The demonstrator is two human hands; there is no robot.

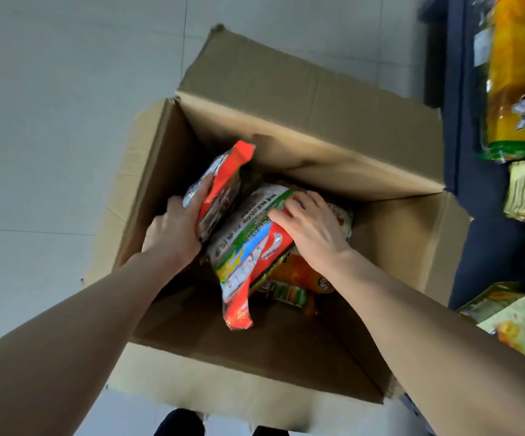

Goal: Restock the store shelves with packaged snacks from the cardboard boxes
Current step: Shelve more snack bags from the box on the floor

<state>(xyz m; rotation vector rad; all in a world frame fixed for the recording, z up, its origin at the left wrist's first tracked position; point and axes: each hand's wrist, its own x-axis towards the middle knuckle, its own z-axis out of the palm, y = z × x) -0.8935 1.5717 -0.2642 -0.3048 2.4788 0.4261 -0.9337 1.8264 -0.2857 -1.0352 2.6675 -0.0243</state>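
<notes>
You are at the unloading step: both of your hands are down inside the open cardboard box, which sits on the pale tiled floor just left of the dark blue shelves. Your left hand grips an orange-red snack packet, fingers curled round its outer edge and thumb on its near face, holding it tilted up against the box's left wall. Your right hand lies on top of a larger white, green and red packet, fingers spread and bent over its far edge; whether they have truly closed round it I cannot tell. That packet leans against the one in your left hand, with its lower end pointing towards you. Under it lie a few more orange and green packets; the near part of the box floor is bare, so the box looks mostly emptied. Next, I judge, you need a firm hold with the right hand, then lift both packets clear of the flaps and turn right to the shelves, where yellow and green packs already stand.
</notes>
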